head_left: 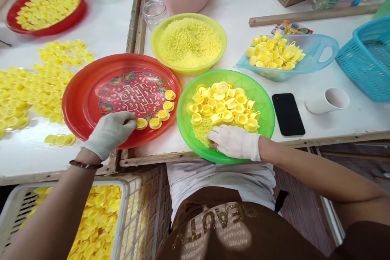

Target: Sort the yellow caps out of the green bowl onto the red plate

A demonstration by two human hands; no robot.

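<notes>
My left hand [114, 132], in a pale knitted glove, reaches over the red tray [82, 97] with thumb and fingers closed at the edge of a small yellow toy cup [141, 123]. Several more such cups [163, 115] form a curved row along the tray's right side. My right hand [233, 142], gloved with bare fingertips, rests in the green bowl [265, 122]. Its fingers are bent together into the yellow beads [202, 133], and their tips are partly hidden. A heap of yellow toy cups [225, 99] lies just beyond that hand.
Behind stands a yellow bowl [154, 50] of beads. At right are a blue scoop [313, 46] holding cups, a black phone [288, 114], a paper cup [319, 101] and a blue basket [353, 59]. Yellow pieces [48, 85] cover the left table; a crate [124, 199] stands below.
</notes>
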